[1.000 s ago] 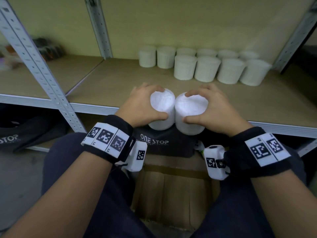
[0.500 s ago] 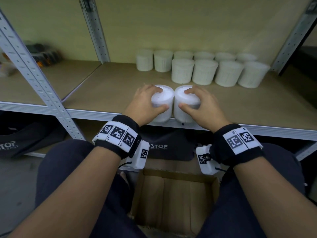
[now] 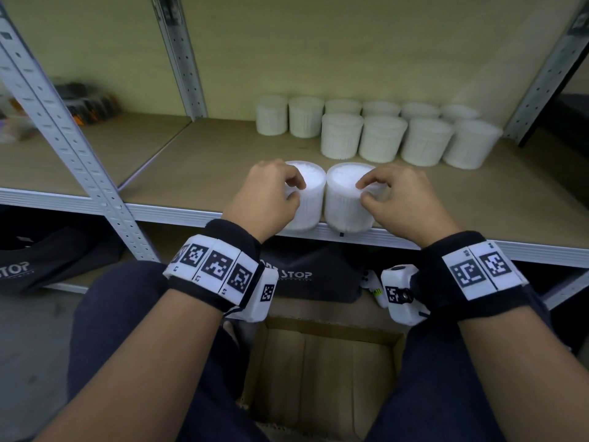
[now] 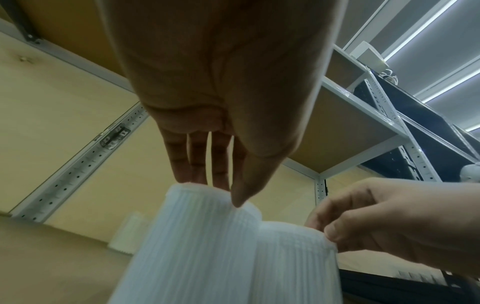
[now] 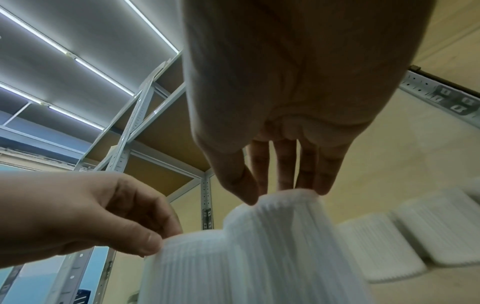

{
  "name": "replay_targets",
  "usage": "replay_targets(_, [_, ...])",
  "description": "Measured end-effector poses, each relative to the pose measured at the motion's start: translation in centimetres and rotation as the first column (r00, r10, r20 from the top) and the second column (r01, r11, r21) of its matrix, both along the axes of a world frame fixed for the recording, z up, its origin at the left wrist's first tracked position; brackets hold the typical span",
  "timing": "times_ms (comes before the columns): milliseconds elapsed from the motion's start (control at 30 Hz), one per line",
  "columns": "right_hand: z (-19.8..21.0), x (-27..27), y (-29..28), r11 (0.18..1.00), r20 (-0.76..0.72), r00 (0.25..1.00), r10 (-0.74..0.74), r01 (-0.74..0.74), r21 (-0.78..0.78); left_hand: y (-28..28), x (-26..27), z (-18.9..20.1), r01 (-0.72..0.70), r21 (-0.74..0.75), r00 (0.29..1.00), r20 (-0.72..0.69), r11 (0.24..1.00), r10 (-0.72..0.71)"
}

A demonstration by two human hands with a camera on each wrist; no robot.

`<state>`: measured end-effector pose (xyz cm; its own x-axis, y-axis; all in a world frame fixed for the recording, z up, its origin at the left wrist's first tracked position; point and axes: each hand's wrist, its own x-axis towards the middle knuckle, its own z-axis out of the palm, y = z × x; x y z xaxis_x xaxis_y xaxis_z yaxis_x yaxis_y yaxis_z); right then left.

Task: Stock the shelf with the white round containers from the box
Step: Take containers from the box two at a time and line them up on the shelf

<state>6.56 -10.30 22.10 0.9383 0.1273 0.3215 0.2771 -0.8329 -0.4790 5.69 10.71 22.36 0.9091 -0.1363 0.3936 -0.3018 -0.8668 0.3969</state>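
Note:
Two white ribbed round containers stand side by side at the front edge of the wooden shelf (image 3: 204,161), touching each other. My left hand (image 3: 294,190) pinches the top rim of the left container (image 3: 310,199), fingertips on the lid and thumb on the near side. My right hand (image 3: 363,192) pinches the rim of the right container (image 3: 342,199) the same way. The left wrist view shows the left hand (image 4: 221,193) at its container's (image 4: 197,236) rim. The right wrist view shows the right hand (image 5: 285,195) atop its container (image 5: 280,226). The cardboard box (image 3: 318,371) sits open between my knees.
Two rows of several matching containers (image 3: 382,138) fill the back right of the shelf. Grey perforated uprights (image 3: 73,148) stand at the left, and one stands at the far right. A dark bag (image 3: 306,272) lies on the lower level under the shelf edge.
Both hands carried the containers forward and down onto the shelf's front edge. Their hold shifted from around the sides to a pinch at the top rims.

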Motion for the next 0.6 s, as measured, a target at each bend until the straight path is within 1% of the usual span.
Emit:
replay_targets(200, [0.3, 0.4, 0.0, 0.999, 0.000, 1.000, 0.020, -0.020, -0.029, 0.0, 0.6, -0.2, -0.048, -0.026, 0.999, 0.010, 0.999, 0.048])
replay_targets(333, [0.4, 1.3, 0.3, 0.998, -0.028, 0.999, 0.034, -0.035, -0.054, 0.1, 1.6, -0.1, -0.079, -0.010, 0.997, -0.008, 0.997, 0.079])
replay_targets(500, [0.5, 3.7, 1.1, 0.998, -0.057, 0.998, 0.033, -0.036, -0.058, 0.6, 3.3, 0.2, -0.104, -0.015, 0.994, -0.041, 0.994, 0.103])
replay_targets(600, [0.5, 5.5, 1.8, 0.998, -0.071, 0.997, 0.042, -0.045, -0.041, 1.0, 4.6, 0.4, -0.126, -0.004, 0.991, -0.035, 0.992, 0.125])
